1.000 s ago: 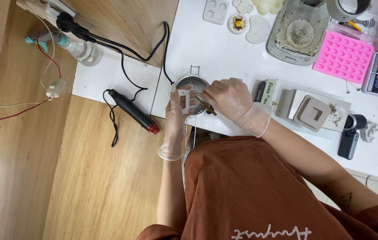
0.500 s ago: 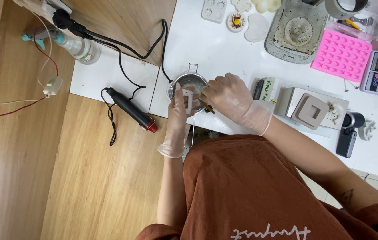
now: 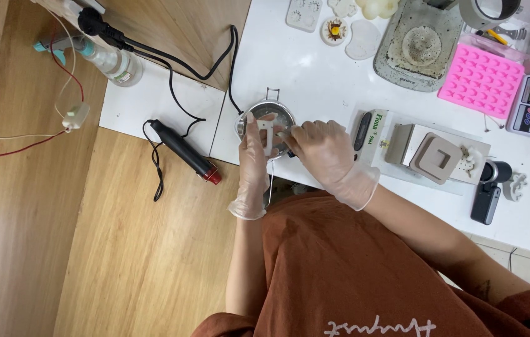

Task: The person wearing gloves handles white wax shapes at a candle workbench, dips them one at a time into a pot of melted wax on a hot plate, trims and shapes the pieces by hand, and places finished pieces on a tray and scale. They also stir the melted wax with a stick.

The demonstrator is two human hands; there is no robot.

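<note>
Head view: both gloved hands work over a small metal pot [image 3: 269, 112] at the near edge of the white tabletop [image 3: 315, 75]. Left hand [image 3: 254, 156] pinches a small white piece [image 3: 266, 134] above the pot, grip pressed on it. Right hand [image 3: 324, 150] closes around a thin tool; its tip meets the piece. To the left a black heat gun [image 3: 184, 151] lies; far right, a pink mould [image 3: 481, 80].
</note>
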